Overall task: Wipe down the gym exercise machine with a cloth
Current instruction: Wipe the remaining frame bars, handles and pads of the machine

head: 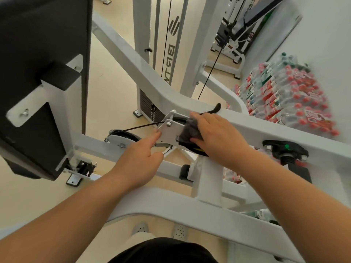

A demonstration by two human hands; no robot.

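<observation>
My right hand [214,133] grips the cloth [188,132] against the pulley bracket [171,128], left hand [140,154] loose, one finger steadying it, so mid-wipe, I reckon, with frame [133,59] and pad [38,35] likely left.

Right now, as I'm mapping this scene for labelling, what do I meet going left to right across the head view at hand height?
Black padded machine cushion → left hand → white metal pulley bracket → dark grey cloth → right hand → black rubber knob with a green mark.
</observation>
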